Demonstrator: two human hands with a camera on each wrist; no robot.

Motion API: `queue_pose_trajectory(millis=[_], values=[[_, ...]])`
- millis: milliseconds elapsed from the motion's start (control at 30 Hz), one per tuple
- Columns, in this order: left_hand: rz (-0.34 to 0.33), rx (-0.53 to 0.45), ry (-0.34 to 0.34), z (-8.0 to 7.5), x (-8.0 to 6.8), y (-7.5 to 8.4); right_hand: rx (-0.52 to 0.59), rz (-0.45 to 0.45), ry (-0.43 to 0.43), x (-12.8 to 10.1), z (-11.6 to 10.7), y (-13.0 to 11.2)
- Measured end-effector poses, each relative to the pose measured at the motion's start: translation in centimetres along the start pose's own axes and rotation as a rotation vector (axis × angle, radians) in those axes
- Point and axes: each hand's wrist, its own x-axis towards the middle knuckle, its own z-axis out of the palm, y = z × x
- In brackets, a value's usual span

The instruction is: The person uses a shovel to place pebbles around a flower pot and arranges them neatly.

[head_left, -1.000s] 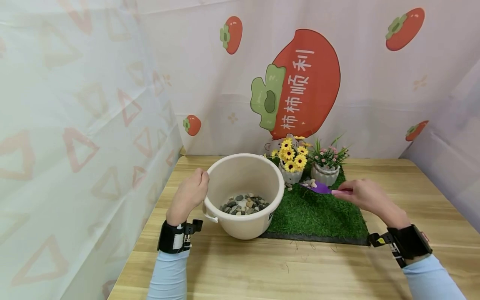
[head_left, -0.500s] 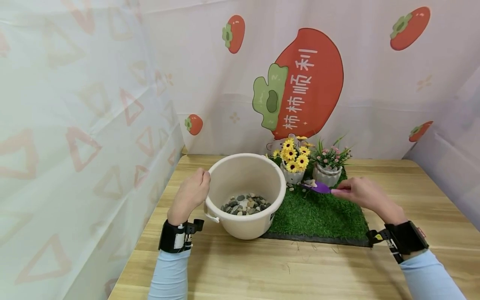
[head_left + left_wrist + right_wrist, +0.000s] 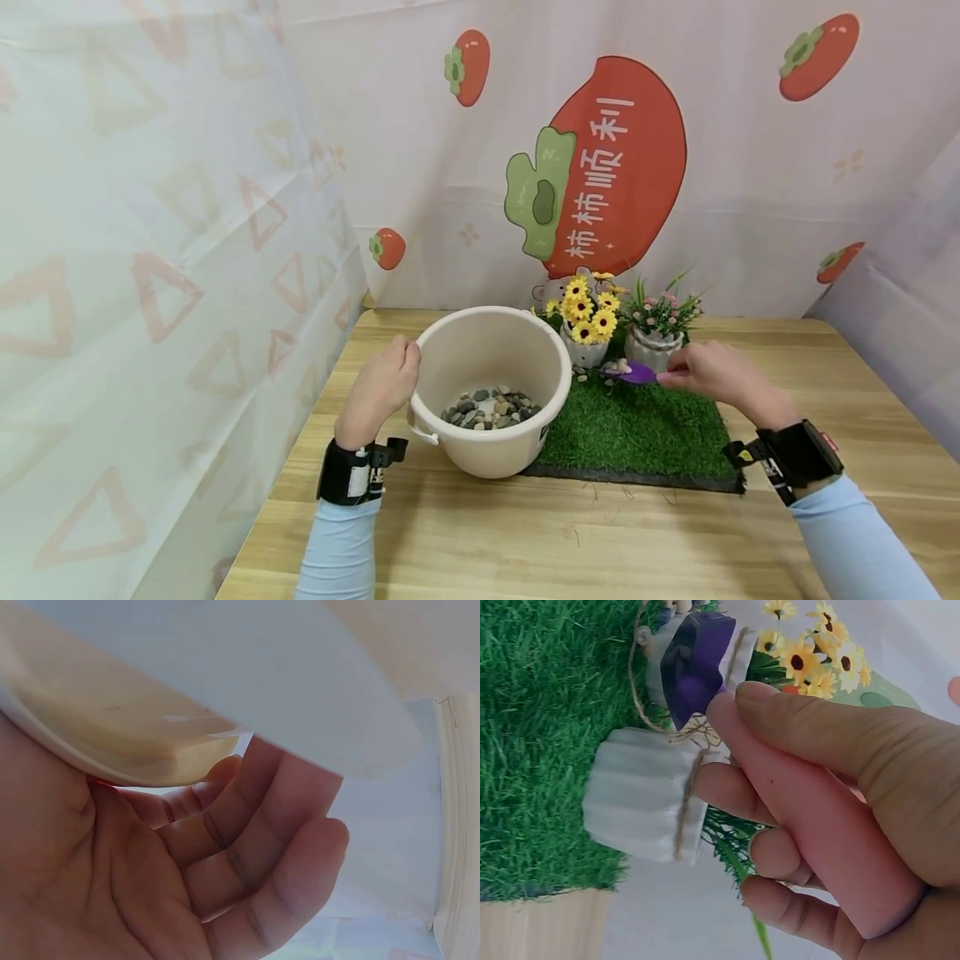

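My left hand (image 3: 378,392) grips the left rim of a beige bucket (image 3: 491,457); in the left wrist view its fingers (image 3: 300,877) curl around the rim's edge. Grey and tan pebbles (image 3: 491,410) lie on the bucket's bottom. In my right hand (image 3: 723,377) is a small trowel with a purple blade (image 3: 639,374) and a pink handle (image 3: 817,825), the thumb lying along the handle. A few pale pebbles (image 3: 618,367) rest on the blade tip, low over the green artificial turf (image 3: 637,446) and in front of the two flower pots.
A white pot (image 3: 585,354) with yellow flowers and another pot (image 3: 651,352) with small pink flowers stand at the turf's back. A few loose pebbles (image 3: 579,373) lie beside the bucket. Wooden tabletop (image 3: 525,542) surrounds the turf; a printed cloth (image 3: 420,167) hangs behind.
My right hand and wrist have shifted slightly left and up, the trowel blade staying near the same spot with pebbles on it. The left hand and bucket have stayed put.
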Motion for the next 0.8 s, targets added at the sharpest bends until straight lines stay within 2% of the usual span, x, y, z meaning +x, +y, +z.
queue_pose_trajectory(millis=[433,800], values=[[0.018,-0.001,0.013,0.1,0.0,-0.1,-0.095,0.003,-0.018,0.7,-1.4,-0.4],[0.009,0.000,0.004,0.0,0.0,-0.1,-0.135,0.058,-0.024,0.1,-2.5,-0.9]])
